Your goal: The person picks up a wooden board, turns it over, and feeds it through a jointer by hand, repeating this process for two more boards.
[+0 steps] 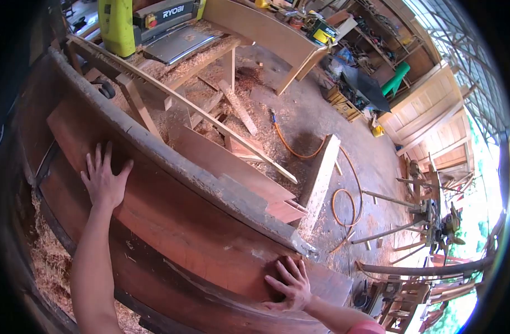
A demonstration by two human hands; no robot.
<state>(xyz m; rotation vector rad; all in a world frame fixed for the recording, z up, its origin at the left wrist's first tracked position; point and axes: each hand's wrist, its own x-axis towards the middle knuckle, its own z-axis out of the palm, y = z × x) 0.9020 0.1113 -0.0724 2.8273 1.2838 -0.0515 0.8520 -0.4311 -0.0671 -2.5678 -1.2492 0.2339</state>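
Note:
My left hand [106, 179] lies with spread fingers on the left part of a long reddish-brown wooden board [194, 239]. Further right, my right hand [291, 285] rests on the same board near its other end, fingers also apart. The board sits against a long, worn rail [210, 192] that runs along its far side and looks curved through the lens. On the near side, a dark edge [177, 273] borders the board. Neither hand is wrapped around anything.
Beyond the rail lie thin panels [227, 167] and a long narrow strip [221, 127]. A green RYOBI machine [116, 28] stands at the upper left. Wood shavings [52, 273] pile up below. A thick timber [320, 186] and an orange hose [352, 209] lie on the floor.

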